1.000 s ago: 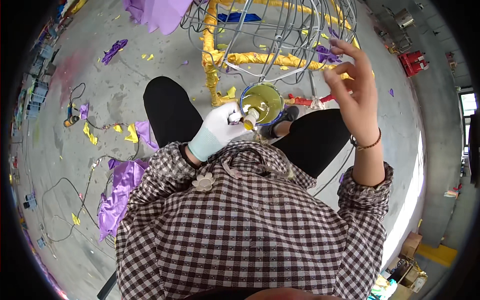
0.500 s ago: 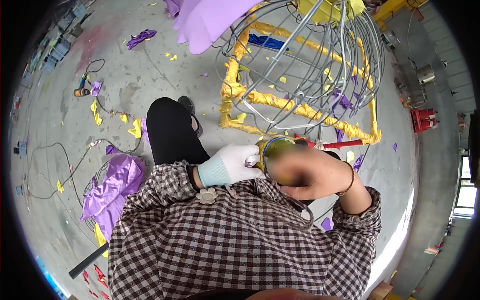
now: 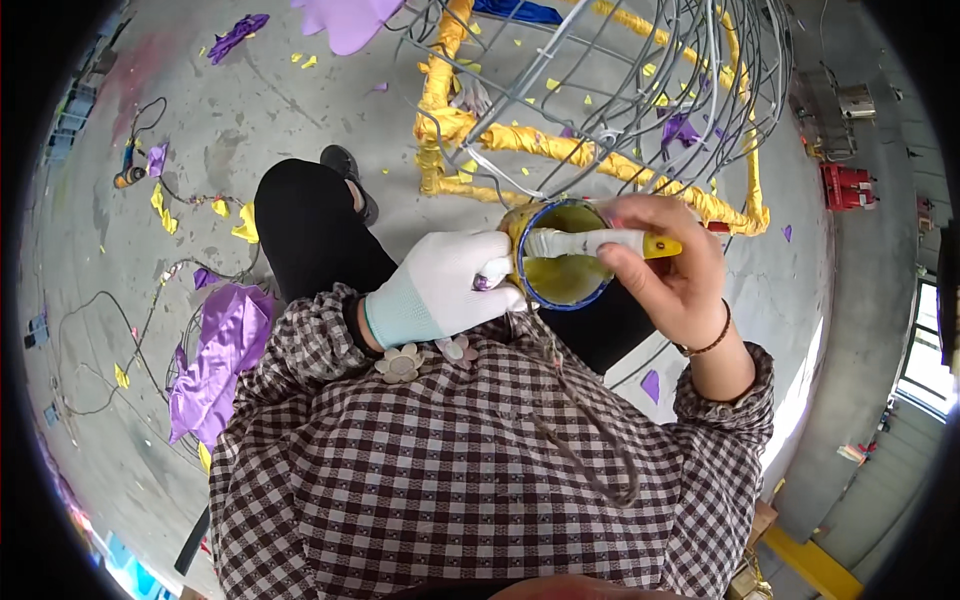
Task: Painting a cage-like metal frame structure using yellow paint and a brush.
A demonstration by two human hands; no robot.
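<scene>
My left hand (image 3: pixel 435 282), in a white glove with a pale green cuff, is closed around the side of a round can (image 3: pixel 518 222) with a blue rim. Its open mouth tilts up toward me, showing a yellowish-green inside. A bare fingertip with a shiny purple nail sticks out of the glove. In my bare right hand (image 3: pixel 668 275) is a brush (image 3: pixel 612 240) with a whitish, wrapped-looking shaft and a yellow handle end with a hole. It lies across the can's mouth, its other end near the left rim. My right fingers pinch the handle beside the can.
Ahead stands a wire frame (image 3: pixel 600 95) on a base wrapped in yellow cloth (image 3: pixel 540 148). Purple cloth (image 3: pixel 222 350) lies on the floor at my left, among cables and yellow scraps. A power drill (image 3: pixel 130 170) sits farther left. A red machine (image 3: pixel 848 187) is at the right.
My right hand has moved right and up from over the can, baring its mouth and the brush. The can now faces me more. The view has shifted, so the wire frame sits higher.
</scene>
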